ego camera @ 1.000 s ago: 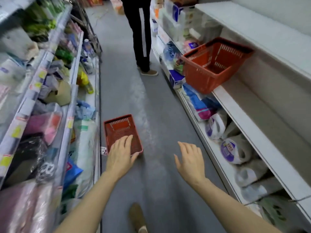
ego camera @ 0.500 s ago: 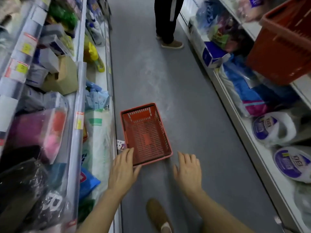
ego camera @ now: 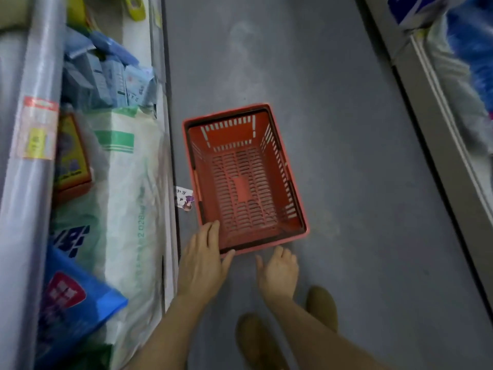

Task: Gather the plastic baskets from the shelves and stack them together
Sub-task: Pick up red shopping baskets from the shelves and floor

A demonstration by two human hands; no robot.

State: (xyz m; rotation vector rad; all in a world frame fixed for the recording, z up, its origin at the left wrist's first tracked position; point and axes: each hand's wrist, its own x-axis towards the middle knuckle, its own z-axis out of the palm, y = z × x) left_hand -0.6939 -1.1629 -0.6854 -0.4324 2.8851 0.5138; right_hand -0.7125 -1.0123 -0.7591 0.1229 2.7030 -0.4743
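An empty red plastic basket [ego camera: 244, 180] with slotted walls stands on the grey aisle floor, close to the left shelving. My left hand [ego camera: 204, 259] is at the basket's near left corner, fingers straight along the left rim and thumb touching the near rim. My right hand [ego camera: 278, 271] hovers just short of the near rim, fingers relaxed and holding nothing. No other basket is in view.
Left shelving [ego camera: 166, 182] holds large white sacks [ego camera: 117, 198], blue packets and boxes. A small paper scrap [ego camera: 184, 198] lies beside the basket. Right shelving [ego camera: 437, 124] edges the aisle with blue packages. My brown shoes [ego camera: 257, 340] stand below my hands.
The view has dropped toward the floor; the shelf basket and the standing person have left the frame. Both hands have come up to the floor basket's near rim, the left now touching it.
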